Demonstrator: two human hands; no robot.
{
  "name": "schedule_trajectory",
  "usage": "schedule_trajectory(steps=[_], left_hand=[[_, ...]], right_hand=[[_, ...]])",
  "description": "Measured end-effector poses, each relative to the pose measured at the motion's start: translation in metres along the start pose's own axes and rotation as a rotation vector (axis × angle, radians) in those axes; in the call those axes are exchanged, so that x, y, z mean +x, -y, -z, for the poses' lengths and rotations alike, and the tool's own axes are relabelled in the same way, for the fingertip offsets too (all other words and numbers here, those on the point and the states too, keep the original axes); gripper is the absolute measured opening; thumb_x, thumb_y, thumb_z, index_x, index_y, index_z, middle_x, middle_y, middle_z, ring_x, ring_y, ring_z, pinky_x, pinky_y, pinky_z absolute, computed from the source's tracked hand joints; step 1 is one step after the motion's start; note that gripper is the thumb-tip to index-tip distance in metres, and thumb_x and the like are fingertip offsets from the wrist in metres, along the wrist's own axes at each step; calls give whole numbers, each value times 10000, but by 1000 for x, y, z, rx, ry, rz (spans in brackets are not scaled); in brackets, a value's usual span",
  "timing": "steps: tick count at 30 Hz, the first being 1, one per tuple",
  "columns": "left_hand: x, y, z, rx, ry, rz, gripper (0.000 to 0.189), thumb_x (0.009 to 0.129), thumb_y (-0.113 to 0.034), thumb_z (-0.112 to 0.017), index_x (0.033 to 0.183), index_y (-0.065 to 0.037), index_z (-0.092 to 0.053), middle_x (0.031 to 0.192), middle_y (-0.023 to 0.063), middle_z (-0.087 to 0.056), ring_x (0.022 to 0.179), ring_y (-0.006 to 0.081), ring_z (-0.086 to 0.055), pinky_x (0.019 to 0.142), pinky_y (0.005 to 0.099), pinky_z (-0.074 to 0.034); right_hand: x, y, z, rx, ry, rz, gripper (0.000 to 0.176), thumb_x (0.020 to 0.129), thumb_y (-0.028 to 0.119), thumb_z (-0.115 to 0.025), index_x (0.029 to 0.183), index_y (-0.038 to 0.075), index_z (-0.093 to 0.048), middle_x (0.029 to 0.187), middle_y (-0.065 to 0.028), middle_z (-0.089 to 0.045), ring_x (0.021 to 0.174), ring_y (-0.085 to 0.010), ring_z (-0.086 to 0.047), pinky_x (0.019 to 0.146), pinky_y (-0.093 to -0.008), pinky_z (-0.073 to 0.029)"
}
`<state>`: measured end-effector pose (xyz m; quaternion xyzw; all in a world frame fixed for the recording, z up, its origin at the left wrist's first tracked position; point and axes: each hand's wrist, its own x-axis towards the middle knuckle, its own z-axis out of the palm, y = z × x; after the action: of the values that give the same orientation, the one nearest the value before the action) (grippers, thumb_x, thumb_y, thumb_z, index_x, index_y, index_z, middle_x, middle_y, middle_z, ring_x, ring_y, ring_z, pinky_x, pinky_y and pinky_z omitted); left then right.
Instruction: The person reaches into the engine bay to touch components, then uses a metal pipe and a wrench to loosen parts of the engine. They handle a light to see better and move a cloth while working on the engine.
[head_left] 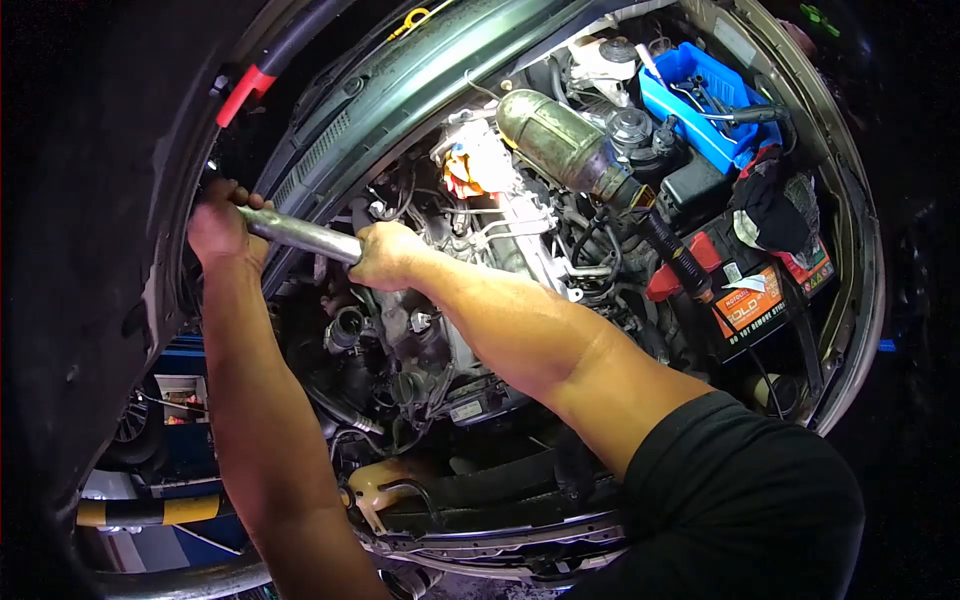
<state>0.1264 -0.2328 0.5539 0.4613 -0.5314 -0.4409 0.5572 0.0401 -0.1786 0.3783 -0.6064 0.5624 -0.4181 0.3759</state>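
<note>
A bare metal pipe (pixel 305 236) slants across the left side of the engine bay, with both my hands on it. My left hand (pixel 224 228) is closed around its upper left end, close to the inner edge of the car body. Around the lower right end wraps my right hand (pixel 385 255), its fingers mostly hidden from view. Beneath the pipe lies the car engine (pixel 420 340) with its hoses and metal lines. Whatever the pipe's far ends meet is covered by my hands.
A lit work lamp (pixel 555 140) lies across the engine. To the right are a blue tool bin (pixel 700 100), dark rags (pixel 775 210) and an orange-labelled battery (pixel 760 305). The raised hood (pixel 90 250) borders the left. A yellow-black bar (pixel 160 510) crosses at lower left.
</note>
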Motion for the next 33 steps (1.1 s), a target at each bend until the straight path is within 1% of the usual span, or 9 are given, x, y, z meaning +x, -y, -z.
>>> schedule_trajectory(steps=[8,11,19,24,26,29,31,32,33], left_hand=[[-5,1,-1,7,18,-14,70,825,-72,-521,773,-67,-474,657,68,-432,551,209,-469,580,420,-456],[2,-2,0,28,-49,1,77,828,-76,-527,772,-64,-475,658,74,-434,553,212,-474,573,421,-457],[2,-1,-2,26,-15,-17,60,803,-56,-535,776,-51,-482,652,82,-441,543,225,-482,554,426,-461],[3,2,-3,25,20,-27,69,826,-59,-515,780,-80,-469,653,67,-443,542,214,-484,586,426,-476],[3,-1,-4,20,-33,-9,57,799,-49,-539,766,-30,-496,659,92,-454,550,232,-494,547,419,-464],[-8,-1,5,-39,-18,-15,61,807,-51,-534,764,-21,-501,663,97,-456,555,239,-498,557,423,-471],[-10,3,14,-2,-17,-46,62,808,-54,-534,770,-17,-502,671,103,-462,571,245,-510,571,427,-479],[-13,4,17,-47,-14,-38,62,807,-57,-534,771,-16,-504,675,108,-466,579,247,-515,573,429,-481],[-15,4,22,-92,-16,-29,63,807,-59,-535,773,-15,-506,679,112,-470,588,249,-520,575,430,-483]], right_hand=[[1,0,0,5,14,-21,420,686,335,-657,1001,58,-681,966,-177,-691,944,-331,-659,853,-395,-518],[3,1,1,13,6,-16,424,687,335,-654,1007,57,-680,977,-179,-689,951,-330,-657,857,-392,-518],[1,2,1,1,1,4,432,691,340,-646,993,32,-675,978,-190,-685,966,-333,-651,871,-392,-511],[0,-2,3,13,-1,-11,427,686,337,-646,986,35,-676,970,-201,-682,959,-341,-650,862,-399,-511],[2,1,-1,17,-1,0,423,684,333,-646,984,38,-678,970,-202,-682,963,-341,-649,865,-399,-510],[0,-1,-1,11,-22,21,407,689,333,-678,945,17,-655,881,-211,-679,884,-366,-658,812,-413,-523],[-4,-2,-2,-67,-12,66,465,705,379,-695,979,7,-641,891,-216,-677,894,-371,-655,819,-411,-522],[-6,-1,-2,-75,31,48,557,704,407,-728,1071,7,-604,994,-219,-658,951,-371,-637,860,-405,-508],[-9,-2,0,-75,34,48,557,704,407,-728,1071,7,-604,994,-219,-658,951,-371,-637,860,-405,-508]])
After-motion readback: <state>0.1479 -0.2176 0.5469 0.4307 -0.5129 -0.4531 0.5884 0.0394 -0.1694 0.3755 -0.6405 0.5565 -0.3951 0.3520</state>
